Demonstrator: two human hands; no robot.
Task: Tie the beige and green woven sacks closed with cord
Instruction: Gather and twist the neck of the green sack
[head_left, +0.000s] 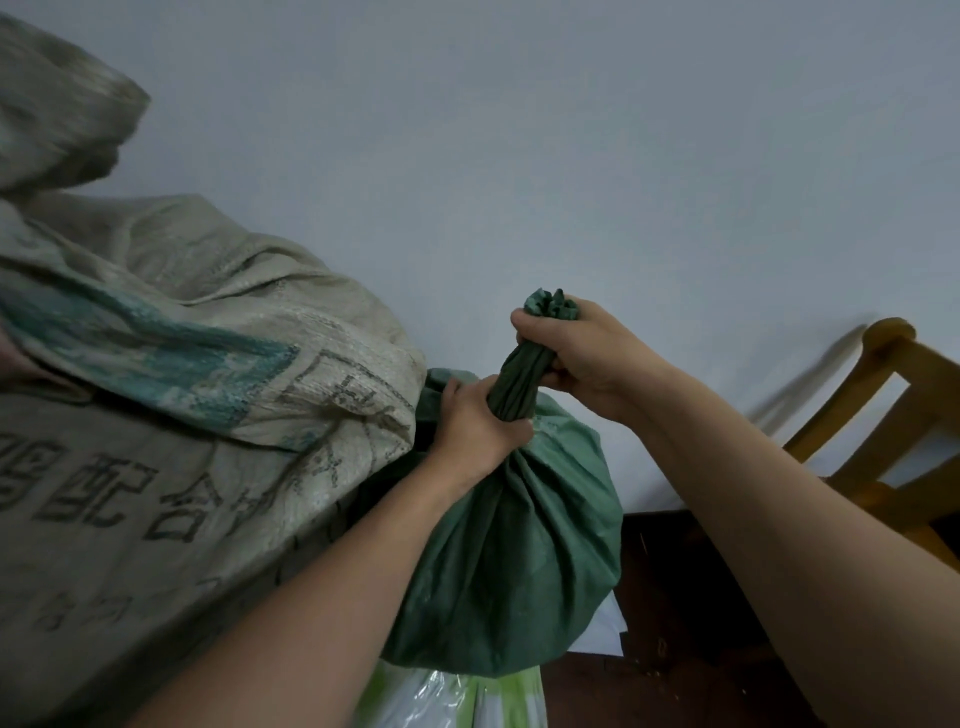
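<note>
your left hand (475, 423) and right hand (566, 353) clamp the green sack (509, 545) by its twisted neck; next you need cord, none visible.

Left of the green sack (509, 571), the beige sack (156, 467) runs off-frame, its top blurred; rightward, the wooden chair (893, 415) is cropped.

A pale blue-grey wall (571, 130) is filling the upper part of the view. A wooden chair (893, 415) is standing close to it at the right edge, throwing a faint shadow on the paint. A dark brown floor (685, 623) is showing at lower right, with a white sheet (602, 629) bordering it and green-and-white plastic packaging (452, 699) poking in at the bottom edge.
</note>
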